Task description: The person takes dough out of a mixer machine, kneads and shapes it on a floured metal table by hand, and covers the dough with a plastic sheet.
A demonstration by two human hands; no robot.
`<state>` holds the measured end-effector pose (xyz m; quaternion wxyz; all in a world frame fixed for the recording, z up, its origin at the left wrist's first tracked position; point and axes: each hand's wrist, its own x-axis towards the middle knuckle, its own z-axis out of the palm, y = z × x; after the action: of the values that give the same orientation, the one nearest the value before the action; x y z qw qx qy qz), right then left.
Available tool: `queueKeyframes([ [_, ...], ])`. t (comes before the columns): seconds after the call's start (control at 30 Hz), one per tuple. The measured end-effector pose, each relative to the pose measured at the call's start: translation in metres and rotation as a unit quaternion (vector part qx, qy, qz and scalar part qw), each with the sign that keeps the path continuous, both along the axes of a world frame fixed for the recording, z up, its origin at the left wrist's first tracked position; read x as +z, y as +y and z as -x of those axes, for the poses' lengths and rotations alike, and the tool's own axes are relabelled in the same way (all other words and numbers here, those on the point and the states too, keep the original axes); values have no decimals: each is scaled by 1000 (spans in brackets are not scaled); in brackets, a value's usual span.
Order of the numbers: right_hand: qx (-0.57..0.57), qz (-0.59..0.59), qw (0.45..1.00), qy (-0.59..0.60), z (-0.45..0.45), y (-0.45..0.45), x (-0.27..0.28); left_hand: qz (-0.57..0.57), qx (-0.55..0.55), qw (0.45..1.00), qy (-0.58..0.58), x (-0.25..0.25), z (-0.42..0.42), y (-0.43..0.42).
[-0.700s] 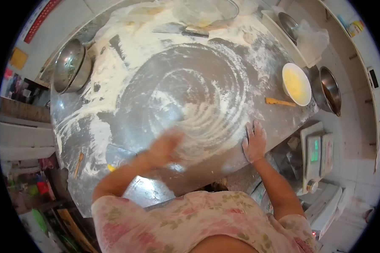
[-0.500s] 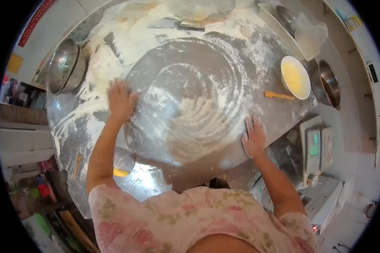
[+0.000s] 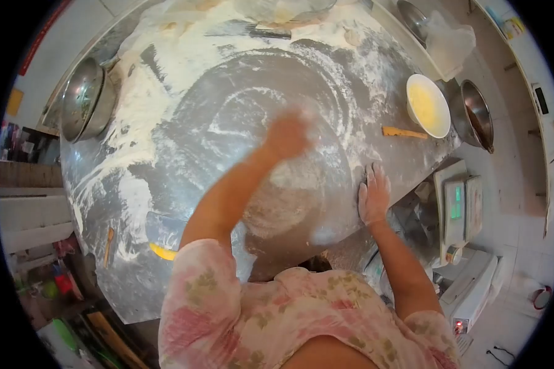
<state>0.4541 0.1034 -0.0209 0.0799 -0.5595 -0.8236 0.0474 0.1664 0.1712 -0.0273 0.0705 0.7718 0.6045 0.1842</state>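
Observation:
My left hand (image 3: 289, 132) is over the middle of the metal table (image 3: 338, 215), within a round patch of smeared flour. Motion blurs its fingers, and nothing can be made out in them. Flat on the table near its right front edge lies my right hand (image 3: 374, 195), dusted with flour, fingers spread and empty. Loose white flour (image 3: 132, 117) covers much of the left and far side. A brush-like tool with a wooden handle (image 3: 404, 133) lies beyond my right hand, beside a white bowl (image 3: 428, 106) of something yellow.
A scraper with a yellow handle (image 3: 162, 251) lies at the near left, beside a small wooden stick (image 3: 108, 246). Stacked metal bowls (image 3: 83, 101) stand at the far left. At the right are a metal bowl (image 3: 476, 115), a white tray (image 3: 415, 52) and a scale (image 3: 455, 202).
My left hand first swept out to the left side of the flour circle, then moved right to its middle. My right hand has stayed on the table near the edge.

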Motion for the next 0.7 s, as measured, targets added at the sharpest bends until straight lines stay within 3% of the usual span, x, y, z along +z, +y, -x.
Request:
queueKeyframes([
  [0.03,-3,7,1000,-14,1,1,2,-43,6,987,-153,26,37,6],
  [0.07,-6,14,1000,-27,2,3,3,11,163,984,77,7,73,7],
  [0.13,-5,15,1000,-15,2,3,4,32,305,944,120,-5,145,-12],
  [0.17,-5,17,1000,-7,3,3,4,80,356,926,96,20,162,-33],
  [0.27,-11,22,1000,-11,3,4,5,80,516,843,129,0,214,-77],
  [0.37,-19,28,999,-37,3,3,4,52,583,807,77,5,212,-65],
  [0.5,-11,6,1000,-10,5,3,10,124,377,917,32,17,147,29],
  [0.53,-16,21,999,-17,4,3,8,-8,310,949,55,-12,118,56],
  [0.57,-21,37,999,-24,2,3,6,19,231,973,9,-8,78,67],
  [0.7,-11,16,1000,3,0,2,4,79,-32,988,-131,6,-75,46],
])
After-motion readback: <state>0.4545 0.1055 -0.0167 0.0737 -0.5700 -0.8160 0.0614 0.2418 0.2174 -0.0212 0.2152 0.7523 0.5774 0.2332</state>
